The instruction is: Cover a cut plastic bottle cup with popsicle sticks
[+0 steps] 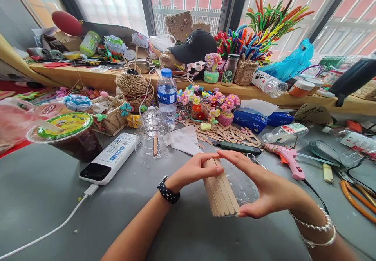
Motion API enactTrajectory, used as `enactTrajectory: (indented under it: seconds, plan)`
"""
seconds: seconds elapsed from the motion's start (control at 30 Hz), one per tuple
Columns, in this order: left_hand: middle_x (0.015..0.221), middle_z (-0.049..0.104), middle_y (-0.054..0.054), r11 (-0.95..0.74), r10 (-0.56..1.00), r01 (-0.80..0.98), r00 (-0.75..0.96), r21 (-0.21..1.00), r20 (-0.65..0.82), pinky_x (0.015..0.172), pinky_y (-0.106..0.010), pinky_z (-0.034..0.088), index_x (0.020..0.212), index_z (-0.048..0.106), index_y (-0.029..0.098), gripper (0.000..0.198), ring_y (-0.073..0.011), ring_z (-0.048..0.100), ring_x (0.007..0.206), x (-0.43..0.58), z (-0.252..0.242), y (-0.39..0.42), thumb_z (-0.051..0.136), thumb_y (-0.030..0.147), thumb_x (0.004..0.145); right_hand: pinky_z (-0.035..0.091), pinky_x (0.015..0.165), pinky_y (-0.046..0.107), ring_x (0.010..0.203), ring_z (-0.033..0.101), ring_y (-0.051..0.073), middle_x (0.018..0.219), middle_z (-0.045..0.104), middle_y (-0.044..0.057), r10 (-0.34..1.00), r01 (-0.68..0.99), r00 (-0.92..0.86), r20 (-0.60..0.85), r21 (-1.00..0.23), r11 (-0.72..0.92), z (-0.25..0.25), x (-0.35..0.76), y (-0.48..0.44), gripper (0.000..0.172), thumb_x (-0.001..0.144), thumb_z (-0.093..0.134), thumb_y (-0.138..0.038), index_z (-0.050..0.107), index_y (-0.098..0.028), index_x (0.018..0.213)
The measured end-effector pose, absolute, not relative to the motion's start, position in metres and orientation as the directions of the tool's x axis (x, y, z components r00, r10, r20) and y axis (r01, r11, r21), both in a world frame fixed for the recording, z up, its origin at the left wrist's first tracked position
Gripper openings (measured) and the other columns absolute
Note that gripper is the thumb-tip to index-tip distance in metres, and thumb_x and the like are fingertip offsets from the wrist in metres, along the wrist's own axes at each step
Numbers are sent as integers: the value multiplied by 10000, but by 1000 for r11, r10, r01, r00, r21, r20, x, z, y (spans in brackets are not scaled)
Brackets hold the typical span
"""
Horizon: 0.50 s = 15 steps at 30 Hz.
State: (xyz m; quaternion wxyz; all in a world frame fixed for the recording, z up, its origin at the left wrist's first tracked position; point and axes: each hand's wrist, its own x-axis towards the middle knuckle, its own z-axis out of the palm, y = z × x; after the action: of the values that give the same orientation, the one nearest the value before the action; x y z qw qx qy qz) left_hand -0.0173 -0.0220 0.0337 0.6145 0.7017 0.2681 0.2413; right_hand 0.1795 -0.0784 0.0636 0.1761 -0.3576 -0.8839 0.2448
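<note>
Your right hand (273, 194) and left hand (192, 173) grip a stick panel (221, 192), lower centre-right of the frame.
Right spans it, thumb at the bottom corner; left pinches the top edge. Squeezing unevenly could flex the clear plastic (245, 188) behind, and a poorly bonded stick might spring loose.

The left hand (196, 170) grips the upper ends of wooden sticks (221, 192) lining a clear plastic piece (242, 186). The right hand (268, 190) spans the sticks, thumb at their lower corner. On the gray table (182, 237), 1 pink glue gun (289, 161) lies right; 1 white power bank (114, 155) lies left.
</note>
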Motion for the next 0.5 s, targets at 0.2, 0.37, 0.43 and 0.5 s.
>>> enactTrajectory:
  seconds: [0.2,0.37,0.43,0.5]
  plan:
    - [723,486,15,-102,675,93,737,990,1,646,-217,345,791,570,157,224,-118,426,694,-18,31,-21,534,369,729,223,1042,381,1291,188,226,1421,191,63,710,544,-689,144,-544,639,63,179,-79,952,642,649,-387,51,-260,1372]
    - [795,508,-2,-121,671,109,741,987,0,680,-227,345,826,570,153,242,-131,432,747,-18,30,-21,524,374,739,221,1042,392,1292,183,230,1424,185,63,712,550,-689,138,-539,637,63,178,-80,947,650,640,-394,44,-259,1373]
    - [756,494,8,-131,675,111,738,985,7,662,-222,342,818,569,151,239,-122,425,717,-18,31,-21,527,371,735,229,1038,395,1292,184,237,1425,183,70,714,553,-687,133,-542,633,63,178,-80,945,650,639,-391,48,-249,1374]
    - [715,478,19,-140,677,111,736,984,13,643,-218,341,797,570,148,239,-113,419,682,-18,31,-21,531,374,728,237,1036,388,1292,182,237,1424,182,69,717,555,-685,130,-545,629,63,178,-79,944,649,640,-386,52,-247,1374]
